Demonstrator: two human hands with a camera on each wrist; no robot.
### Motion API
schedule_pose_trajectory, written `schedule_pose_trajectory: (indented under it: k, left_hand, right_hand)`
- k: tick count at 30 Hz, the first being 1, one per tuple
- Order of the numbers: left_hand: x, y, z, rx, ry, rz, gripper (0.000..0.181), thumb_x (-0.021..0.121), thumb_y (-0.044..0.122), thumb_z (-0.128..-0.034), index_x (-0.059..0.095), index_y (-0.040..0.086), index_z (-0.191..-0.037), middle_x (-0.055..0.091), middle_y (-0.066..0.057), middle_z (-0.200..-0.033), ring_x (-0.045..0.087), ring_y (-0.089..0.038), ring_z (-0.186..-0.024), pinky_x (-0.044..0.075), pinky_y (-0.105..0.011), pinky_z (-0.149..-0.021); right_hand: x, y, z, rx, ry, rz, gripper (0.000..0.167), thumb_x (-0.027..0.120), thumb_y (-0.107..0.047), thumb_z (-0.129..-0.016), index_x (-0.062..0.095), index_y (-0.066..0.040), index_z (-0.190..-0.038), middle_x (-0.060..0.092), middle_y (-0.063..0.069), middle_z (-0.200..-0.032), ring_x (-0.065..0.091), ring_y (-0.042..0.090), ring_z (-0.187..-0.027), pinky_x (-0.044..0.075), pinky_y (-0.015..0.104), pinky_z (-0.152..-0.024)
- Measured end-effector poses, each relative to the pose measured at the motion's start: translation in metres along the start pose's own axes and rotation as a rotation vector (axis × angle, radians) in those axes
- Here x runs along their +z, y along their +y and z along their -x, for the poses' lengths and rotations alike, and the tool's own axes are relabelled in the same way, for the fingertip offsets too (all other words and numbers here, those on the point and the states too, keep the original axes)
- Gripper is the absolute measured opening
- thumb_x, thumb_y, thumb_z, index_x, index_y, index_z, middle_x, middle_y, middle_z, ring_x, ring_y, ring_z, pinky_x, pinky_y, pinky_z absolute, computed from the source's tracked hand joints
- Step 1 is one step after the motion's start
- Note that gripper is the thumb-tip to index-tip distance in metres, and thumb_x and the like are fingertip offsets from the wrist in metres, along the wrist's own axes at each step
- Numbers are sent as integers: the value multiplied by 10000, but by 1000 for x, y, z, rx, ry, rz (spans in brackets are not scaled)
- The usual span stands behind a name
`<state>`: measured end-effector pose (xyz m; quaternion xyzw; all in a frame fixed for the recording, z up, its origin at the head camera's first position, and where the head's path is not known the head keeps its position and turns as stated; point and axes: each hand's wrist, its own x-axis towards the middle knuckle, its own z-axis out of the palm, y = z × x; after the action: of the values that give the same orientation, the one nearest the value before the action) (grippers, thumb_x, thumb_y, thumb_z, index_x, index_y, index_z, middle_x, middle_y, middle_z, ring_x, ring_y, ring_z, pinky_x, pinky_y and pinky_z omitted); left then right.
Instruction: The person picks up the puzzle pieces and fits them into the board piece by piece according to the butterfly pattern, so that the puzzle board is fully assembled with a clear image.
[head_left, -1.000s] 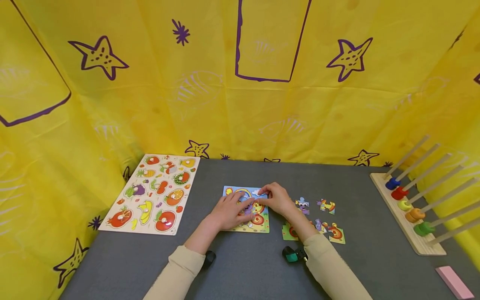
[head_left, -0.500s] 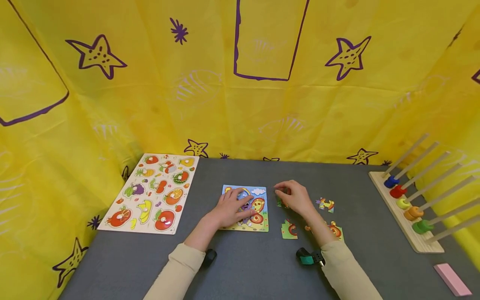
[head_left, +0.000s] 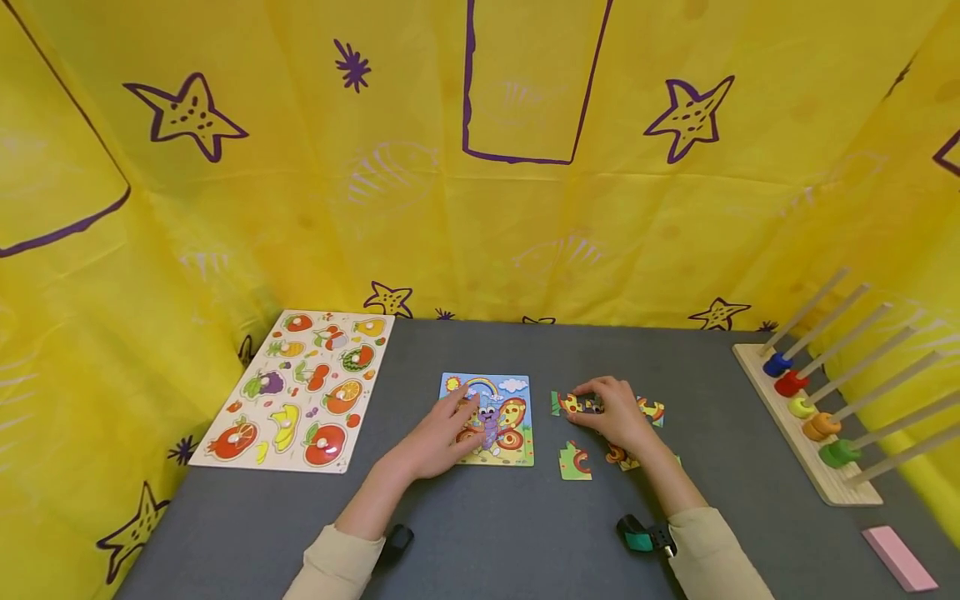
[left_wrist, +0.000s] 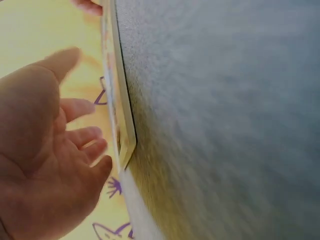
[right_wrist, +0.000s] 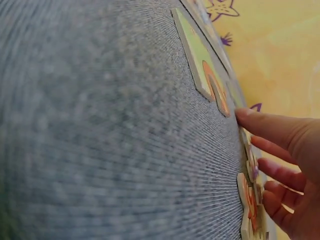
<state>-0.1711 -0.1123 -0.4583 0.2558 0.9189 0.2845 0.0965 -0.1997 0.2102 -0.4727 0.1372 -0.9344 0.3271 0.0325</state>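
Note:
My left hand [head_left: 442, 429] rests over the left part of a butterfly picture board [head_left: 517, 450], its fingers relaxed and slightly spread. In the left wrist view that hand [left_wrist: 45, 145] holds nothing; a thin board edge [left_wrist: 125, 100] runs beside it. To the right, my right hand [head_left: 618, 412] bends thumb and forefinger around the edges of a green, yellow and red jigsaw piece [head_left: 567, 403] in the upper row. A purple part behind the fingers is mostly covered. In the right wrist view the right hand [right_wrist: 295, 165] is low over the table, beside a green piece [right_wrist: 195, 52].
More loose pieces lie close by: a green one [head_left: 575, 462], a yellow-red one [head_left: 651, 410], others under the right forearm. A fruit peg board [head_left: 277, 462] lies left. A peg stand with coloured rings [head_left: 851, 492] and a pink block [head_left: 900, 558] are at right.
My right hand has left the board's upper right corner and moved right to the upper row of loose pieces. The left hand has drawn slightly left, uncovering more of the butterfly.

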Motion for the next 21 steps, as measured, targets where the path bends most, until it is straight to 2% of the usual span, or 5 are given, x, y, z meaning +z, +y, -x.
schedule_pose_trajectory:
  k: [5, 9, 12, 15, 21]
  left_hand:
    - [-2, -1, 27, -7, 29, -13, 618, 554, 181, -991, 293, -64, -1494, 170, -263, -1570, 165, -413, -1442, 243, -548, -1116]
    - [0, -2, 38, -25, 23, -37, 609, 526, 142, -997, 259, -72, -1501, 151, -268, -1574, 144, -406, -1450, 231, -538, -1126]
    - [2, -3, 40, -42, 16, -48, 606, 518, 152, -1007, 251, -70, -1504, 154, -248, -1582, 142, -379, -1459, 223, -509, -1138]
    - [3, -6, 41, -48, 13, -63, 600, 517, 159, -1010, 261, -80, -1496, 171, -243, -1580, 157, -372, -1458, 227, -498, -1140]
    - [5, -8, 40, -59, 15, -69, 601, 521, 181, -1011, 272, -64, -1500, 188, -234, -1578, 177, -367, -1454, 233, -500, -1138]
  right_hand:
    - [3, 1, 0, 18, 38, -27, 356, 831, -213, -784, 689, -66, -1074, 617, 151, -1123, 467, 361, -1030, 390, 507, -867]
    - [7, 0, 0, 3, 81, -75, 324, 827, -166, -787, 662, -88, -1055, 668, 52, -960, 557, 243, -870, 434, 393, -769]
    - [9, -3, -1, -22, 114, -123, 251, 799, -112, -812, 664, -96, -1022, 673, 0, -858, 603, 162, -755, 473, 310, -686]
    - [12, -8, -2, -22, 128, -171, 183, 772, -98, -838, 683, -93, -997, 682, -7, -829, 624, 137, -722, 492, 255, -652]
    - [20, -25, -7, 72, 74, -339, 185, 747, -138, -870, 701, -68, -1034, 701, 42, -893, 671, 159, -783, 529, 225, -702]
